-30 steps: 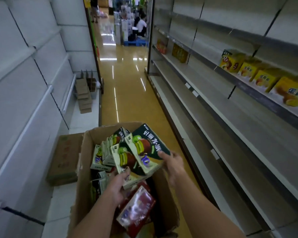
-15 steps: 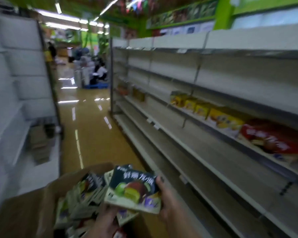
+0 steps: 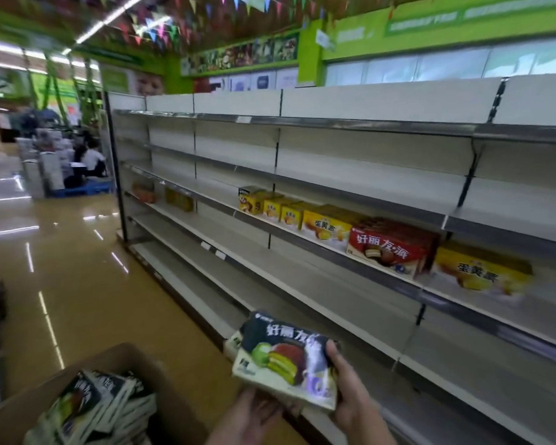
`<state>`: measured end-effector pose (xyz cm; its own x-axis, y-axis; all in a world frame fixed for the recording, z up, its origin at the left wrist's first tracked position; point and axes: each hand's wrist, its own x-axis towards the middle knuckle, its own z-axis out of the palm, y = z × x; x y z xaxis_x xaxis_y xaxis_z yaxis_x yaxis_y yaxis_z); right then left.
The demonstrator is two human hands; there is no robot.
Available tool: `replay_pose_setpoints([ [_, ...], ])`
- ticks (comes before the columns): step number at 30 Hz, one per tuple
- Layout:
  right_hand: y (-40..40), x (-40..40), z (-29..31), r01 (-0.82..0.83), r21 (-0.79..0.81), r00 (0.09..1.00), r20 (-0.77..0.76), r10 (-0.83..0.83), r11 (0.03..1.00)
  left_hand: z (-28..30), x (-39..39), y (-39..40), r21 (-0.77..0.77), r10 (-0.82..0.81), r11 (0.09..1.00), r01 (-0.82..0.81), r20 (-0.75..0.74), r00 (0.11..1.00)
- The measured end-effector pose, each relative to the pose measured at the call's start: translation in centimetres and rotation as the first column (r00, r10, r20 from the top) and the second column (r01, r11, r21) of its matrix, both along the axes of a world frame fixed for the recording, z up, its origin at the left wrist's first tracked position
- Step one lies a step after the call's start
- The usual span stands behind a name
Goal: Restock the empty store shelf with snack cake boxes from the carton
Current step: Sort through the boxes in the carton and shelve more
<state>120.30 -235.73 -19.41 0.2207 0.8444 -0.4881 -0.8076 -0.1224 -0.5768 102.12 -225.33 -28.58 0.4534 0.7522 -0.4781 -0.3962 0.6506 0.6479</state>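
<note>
Both hands up in front of chest w/ a small stack of snack cake boxes (image 3: 286, 364), dark green/black tops w/ a green-and-brown cake picture, held tilted, low in view, in front of the lower shelves. Right hand (image 3: 350, 390) gripping stack's right edge: thumb curled over the top face, other fingers hidden under the boxes. Left hand (image 3: 254, 412) beneath the near-left corner, palm up, supporting; fingers mostly covered by the boxes, so can't tell if spread or together. At least two boxes in the stack, a second one peeking out at upper left; exact count unclear. Carton (image 3: 116, 374) at bottom left, brown cardboard, flaps open, more of the same dark boxes (image 3: 93, 409) packed on edge inside; blurred. Shelf unit (image 3: 302, 284) running along right side, pale boards, most tiers bare. Mid tier stocked in part: row of yellow boxes (image 3: 325, 226) side by side, then a red box (image 3: 389, 248) w/ a chocolate cake picture just right of them, then another yellow box (image 3: 482, 271) further right, blurred. Two more small packs (image 3: 161, 194) far down same tier near the unit's end. Glossy tan floor (image 3: 77, 284) in the aisle; seated person (image 3: 92, 159) and stacked goods on a blue pallet at far end. Bunting overhead, green walls.
</note>
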Motion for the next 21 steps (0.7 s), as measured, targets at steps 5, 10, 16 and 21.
replay_pose_setpoints([
  [5,-7.3,5.7,1.6,0.074,-0.035,0.978,0.2,-0.066,0.997,5.4,7.1,-2.2,0.078,-0.334,0.939,0.334,-0.009,0.943],
  [10,-13.4,10.9,1.9,0.125,-0.11,0.974,0.201,-0.101,0.986,6.1,12.9,-6.5,0.167,-0.524,0.793,0.586,-0.303,0.796],
  [16,-19.9,16.7,-0.2,0.34,-0.039,0.837,0.467,-0.284,0.94,1.4,21.8,-8.7,0.251,-0.352,0.856,0.452,-0.358,0.865],
  [21,-22.1,21.0,-1.4,0.568,0.268,0.739,0.25,-0.626,0.778,6.4,22.1,-12.2,0.235,-0.328,0.892,0.386,-0.252,0.911],
])
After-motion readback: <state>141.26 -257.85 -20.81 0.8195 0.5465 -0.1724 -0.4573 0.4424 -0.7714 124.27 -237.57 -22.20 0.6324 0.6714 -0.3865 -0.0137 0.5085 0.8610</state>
